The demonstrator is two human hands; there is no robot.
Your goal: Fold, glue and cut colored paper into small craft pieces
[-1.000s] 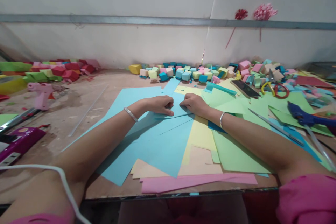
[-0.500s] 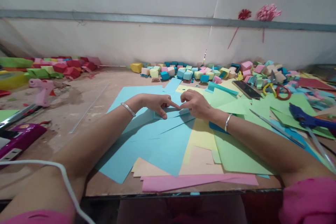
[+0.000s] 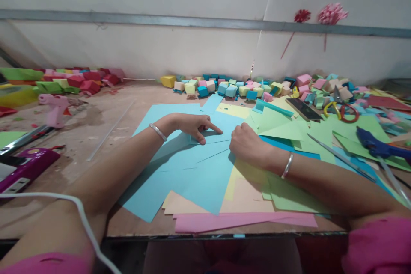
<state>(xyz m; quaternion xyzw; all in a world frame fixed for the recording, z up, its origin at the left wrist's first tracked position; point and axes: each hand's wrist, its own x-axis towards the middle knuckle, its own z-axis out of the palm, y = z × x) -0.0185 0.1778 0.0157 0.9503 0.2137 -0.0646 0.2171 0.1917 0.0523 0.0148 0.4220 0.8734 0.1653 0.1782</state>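
Note:
My left hand (image 3: pixel 198 127) rests on light blue paper, its index finger stretched out and its thumb apart, the other fingers curled under. Thumb and index press near a small folded light blue piece (image 3: pixel 193 139), partly covered by the hand. To the right, my right hand (image 3: pixel 247 143) is closed, knuckles toward the left hand, beside the right edge of the large light blue sheet (image 3: pixel 180 184). Its palm and fingertips are hidden, so anything inside cannot be made out. Thin cut lines or edges show on the blue paper between the hands.
Green sheets (image 3: pixel 295 192), a pink strip (image 3: pixel 244 221), scissors (image 3: pixel 341 111) and a phone (image 3: pixel 303 109) lie around. Small paper boxes (image 3: pixel 231 90) line the wall. A pink glue gun (image 3: pixel 54 109), purple power strip (image 3: pixel 28 169) and white cable (image 3: pixel 78 209) are left; a blue glue gun (image 3: pixel 379 143) is right.
My right hand has moved right and slightly toward me, away from my left fingertip, and is now closed more tightly. My left hand has stayed almost in place.

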